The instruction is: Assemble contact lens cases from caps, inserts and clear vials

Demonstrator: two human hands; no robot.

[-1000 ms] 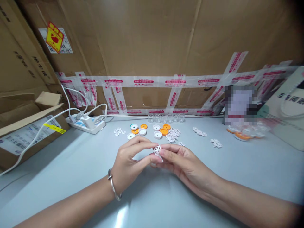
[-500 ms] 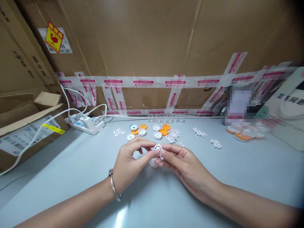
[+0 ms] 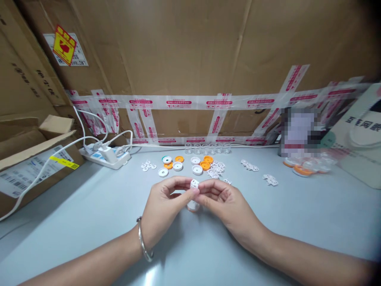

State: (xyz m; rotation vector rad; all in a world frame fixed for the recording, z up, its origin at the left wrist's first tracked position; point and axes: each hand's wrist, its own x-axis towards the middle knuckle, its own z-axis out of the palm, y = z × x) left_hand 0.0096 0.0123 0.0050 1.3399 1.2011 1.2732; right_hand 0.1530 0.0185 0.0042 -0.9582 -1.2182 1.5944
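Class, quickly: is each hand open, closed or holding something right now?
Left hand: closed, holding a small white openwork piece in a pinch.
Right hand: closed, holding the same piece from the other side.

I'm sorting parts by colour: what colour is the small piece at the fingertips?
The small piece is white; best seen in the head view.

Apparently a small workshop: grouped plastic rings (image 3: 205,166), clear cups (image 3: 204,149), power strip (image 3: 119,162), large taped carton (image 3: 193,51).
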